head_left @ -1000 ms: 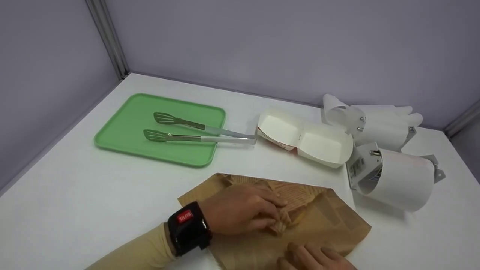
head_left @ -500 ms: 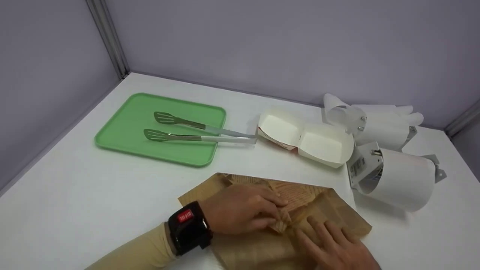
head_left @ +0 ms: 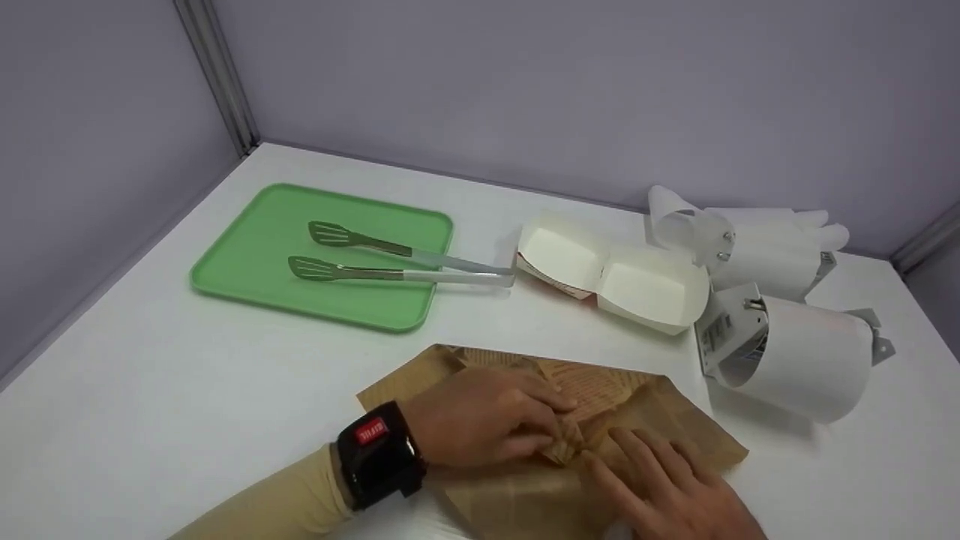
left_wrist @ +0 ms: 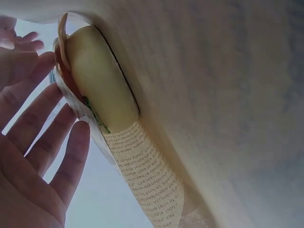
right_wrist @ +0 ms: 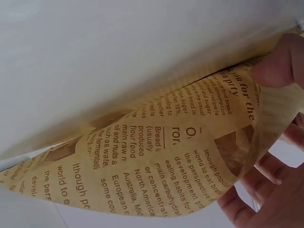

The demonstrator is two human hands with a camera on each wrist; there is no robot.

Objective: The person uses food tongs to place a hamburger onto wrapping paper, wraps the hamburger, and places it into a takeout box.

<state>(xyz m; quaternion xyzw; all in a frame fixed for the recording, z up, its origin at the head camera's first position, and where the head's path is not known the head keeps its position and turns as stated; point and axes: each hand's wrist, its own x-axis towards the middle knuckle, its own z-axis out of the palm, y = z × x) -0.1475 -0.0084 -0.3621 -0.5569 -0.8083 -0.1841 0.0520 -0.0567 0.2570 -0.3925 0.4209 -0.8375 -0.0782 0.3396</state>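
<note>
Loosely extended, left hand (head_left: 487, 416) touches brown paper (head_left: 517, 499); right hand (head_left: 675, 484) pinches it.

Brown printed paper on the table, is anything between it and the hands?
Nothing visible is: in the head view, the left hand and right hand touch the brown paper, while the tongs and green tray lie farther back.

We look down on a white table (head_left: 150, 397) with a smooth, pale top. Along its far edge we see a plain greyish-purple back wall (head_left: 562, 97), and beside its left edge a matching left wall (head_left: 90, 150). A grooved metal post (head_left: 217, 82) marks the corner where the two meet. At the far right we make out another metal strip (head_left: 926, 240) and a sliver of right wall (head_left: 939, 296). Soft, diffuse light leaves faint shadows on the tabletop.
</note>
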